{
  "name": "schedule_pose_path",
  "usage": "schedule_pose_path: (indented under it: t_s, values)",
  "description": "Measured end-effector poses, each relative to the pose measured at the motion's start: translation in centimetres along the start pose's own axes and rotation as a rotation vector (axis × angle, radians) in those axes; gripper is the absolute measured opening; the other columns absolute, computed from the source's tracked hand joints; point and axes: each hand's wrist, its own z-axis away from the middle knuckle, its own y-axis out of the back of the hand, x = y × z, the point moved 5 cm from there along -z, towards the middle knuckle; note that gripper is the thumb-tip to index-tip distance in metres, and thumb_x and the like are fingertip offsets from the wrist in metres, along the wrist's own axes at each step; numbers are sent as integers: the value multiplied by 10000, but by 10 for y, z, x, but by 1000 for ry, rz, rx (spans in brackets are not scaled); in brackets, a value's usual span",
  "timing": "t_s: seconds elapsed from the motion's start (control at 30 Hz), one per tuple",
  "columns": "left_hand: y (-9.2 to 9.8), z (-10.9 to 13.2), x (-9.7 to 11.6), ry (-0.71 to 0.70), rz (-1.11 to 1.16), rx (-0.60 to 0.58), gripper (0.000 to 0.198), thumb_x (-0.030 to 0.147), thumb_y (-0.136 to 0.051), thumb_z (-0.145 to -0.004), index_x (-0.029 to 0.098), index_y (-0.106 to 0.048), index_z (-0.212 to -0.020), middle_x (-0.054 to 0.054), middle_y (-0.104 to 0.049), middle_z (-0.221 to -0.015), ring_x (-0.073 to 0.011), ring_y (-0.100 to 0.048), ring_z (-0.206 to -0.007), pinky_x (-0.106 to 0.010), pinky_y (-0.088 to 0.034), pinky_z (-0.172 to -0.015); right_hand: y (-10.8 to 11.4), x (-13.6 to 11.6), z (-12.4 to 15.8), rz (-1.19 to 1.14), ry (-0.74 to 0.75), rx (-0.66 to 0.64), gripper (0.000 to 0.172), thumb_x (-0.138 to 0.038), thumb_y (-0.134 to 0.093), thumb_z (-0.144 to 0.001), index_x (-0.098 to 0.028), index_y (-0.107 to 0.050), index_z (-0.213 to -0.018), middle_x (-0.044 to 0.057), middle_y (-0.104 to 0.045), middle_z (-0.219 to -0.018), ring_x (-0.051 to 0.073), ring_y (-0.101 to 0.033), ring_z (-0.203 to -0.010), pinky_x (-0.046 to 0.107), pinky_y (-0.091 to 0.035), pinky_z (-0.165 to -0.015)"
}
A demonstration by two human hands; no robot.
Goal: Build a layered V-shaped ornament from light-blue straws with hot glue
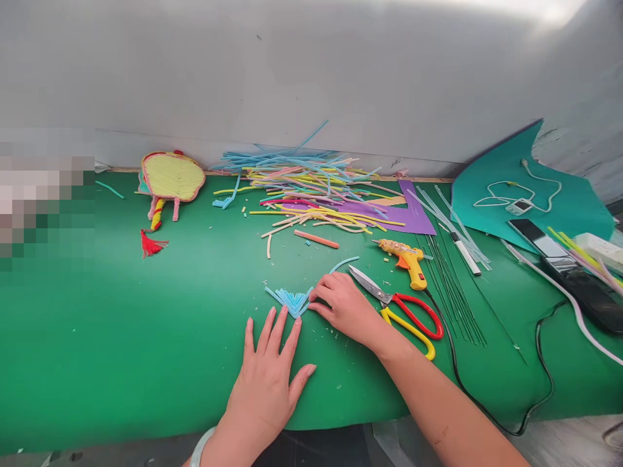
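On the green tabletop (pixel 146 363) lies a small V-shaped piece of light blue pipe cleaners (pixel 294 302), nested side by side. My left hand (pixel 272 370) rests flat with fingers spread, its fingertips at the lower edge of that piece. At the piece's right side, the fingers of my right hand (pixel 343 305) pinch a blue pipe cleaner (pixel 344 262), whose free end curves out behind the hand. What lies between the fingertips is partly hidden. Just right of that hand, scissors (pixel 387 298) with one red and one yellow handle lie partly spread.
A yellow glue gun (pixel 406 259) trails a black cord (pixel 452 363). Behind are a heap of coloured pipe cleaners (pixel 302 178) and purple sheet (pixel 413 220). Green wires (pixel 452 298), a marker (pixel 466 254) and a phone (pixel 540 240) lie right; a tasselled yellow fan-shaped craft (pixel 174 176) lies left.
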Motion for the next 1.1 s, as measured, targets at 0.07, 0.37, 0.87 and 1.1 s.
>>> schedule_pose_path:
  t_s: [0.07,0.37,0.87,1.1]
  values:
    - [0,0,0,6,22,1,592,485,-457,-961,187,-411,-1470,-156,-383,-1548,-374,-383,-1405,-646,-329,-1094,0,0,0,6,-4,-3,114,-296,-593,-946,-201,-638,-902,44,-629,-921,198,-536,-914,359,-397,-873]
    - [-1,0,1,0,-6,-10,588,485,-452,-963,176,-425,-1462,-162,-379,-1548,-372,-376,-1409,-644,-338,-1089,-2,-2,-1,18,-5,-7,111,-283,-588,-948,-198,-623,-887,43,-628,-904,195,-528,-898,352,-389,-863]
    - [-1,0,0,5,24,-7,594,477,-462,-962,178,-408,-1472,-156,-375,-1553,-372,-366,-1414,-643,-306,-1109,-1,-3,-2,12,-7,-9,115,-282,-577,-954,-202,-624,-886,51,-626,-902,201,-528,-894,359,-393,-854]
    - [-1,1,0,5,38,-5,601,484,-468,-957,177,-409,-1471,-154,-379,-1551,-379,-369,-1411,-650,-306,-1106,0,-4,-1,-3,-14,-27,128,-305,-588,-949,-198,-634,-897,52,-624,-914,204,-531,-908,368,-393,-866]
